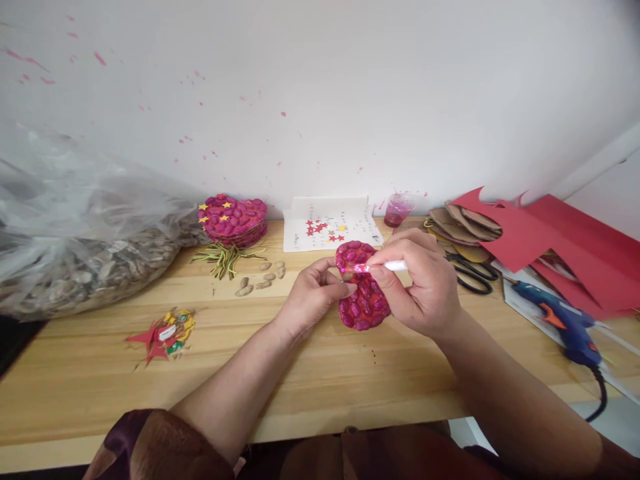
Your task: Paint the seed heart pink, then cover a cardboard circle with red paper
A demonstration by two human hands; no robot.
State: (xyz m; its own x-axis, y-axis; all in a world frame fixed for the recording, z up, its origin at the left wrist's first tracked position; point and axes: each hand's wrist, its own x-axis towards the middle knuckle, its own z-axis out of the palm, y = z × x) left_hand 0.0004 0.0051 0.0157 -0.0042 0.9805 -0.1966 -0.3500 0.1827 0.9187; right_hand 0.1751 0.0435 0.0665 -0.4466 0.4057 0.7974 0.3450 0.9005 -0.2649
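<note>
My left hand [317, 293] grips the left edge of a rounded, gourd-shaped piece [367, 303] covered in magenta-painted peanuts, holding it tilted above the table. Pinched in my right hand [420, 283] is a short white paintbrush [397, 265], stained pink toward its tip. That tip lies against the upper part of the piece, where a small brownish patch shows. Behind my hands stands a clear plastic cup [399, 212] with magenta paint in it. A white sheet [295, 230] by the wall carries small red and yellow stars.
At left are a plastic bag of peanuts [100, 267], a stack of painted pieces [234, 220], loose peanuts [244, 291] and paper scraps [150, 339]. Scissors [473, 275], cardboard pieces [457, 225], red paper [575, 240] and a blue glue gun [565, 327] lie at right.
</note>
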